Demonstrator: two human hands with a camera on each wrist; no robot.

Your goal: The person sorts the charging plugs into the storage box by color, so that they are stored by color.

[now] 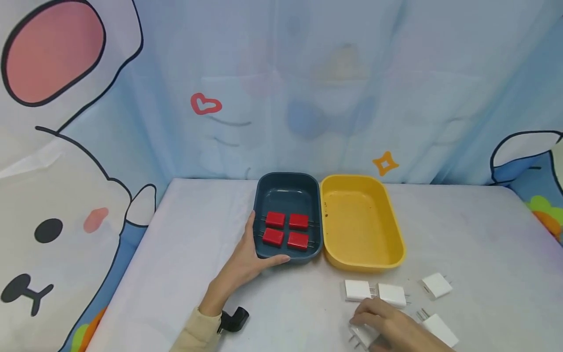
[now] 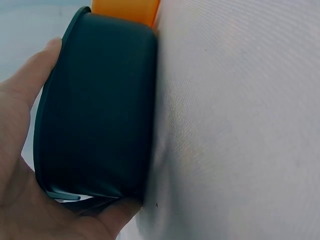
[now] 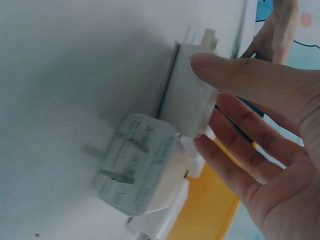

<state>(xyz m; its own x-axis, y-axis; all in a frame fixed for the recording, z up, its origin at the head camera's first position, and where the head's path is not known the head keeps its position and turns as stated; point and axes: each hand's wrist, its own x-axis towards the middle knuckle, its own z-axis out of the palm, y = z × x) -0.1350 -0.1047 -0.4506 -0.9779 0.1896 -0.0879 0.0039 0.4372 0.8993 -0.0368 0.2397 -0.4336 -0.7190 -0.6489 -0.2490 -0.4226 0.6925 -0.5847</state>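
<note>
My left hand point(image 1: 246, 259) holds the near left corner of a dark blue bin point(image 1: 288, 183), thumb along its front rim and fingers at its left side. In the left wrist view the hand wraps the bin's corner point(image 2: 95, 105). Several red plug adapters point(image 1: 275, 219) with metal prongs lie inside it. My right hand point(image 1: 391, 325) is low on the right, pinching a white charger plug point(image 3: 187, 90) between thumb and fingers at the tabletop. Beside it in the right wrist view, another white charger point(image 3: 140, 165) shows two prongs.
A yellow bin point(image 1: 362, 220) stands against the dark blue one's right side. More white chargers point(image 1: 357, 290) lie on the white cloth in front of it, one point(image 1: 436, 285) farther right and one point(image 1: 440, 330) near the right hand. A printed curtain point(image 1: 281, 98) hangs behind.
</note>
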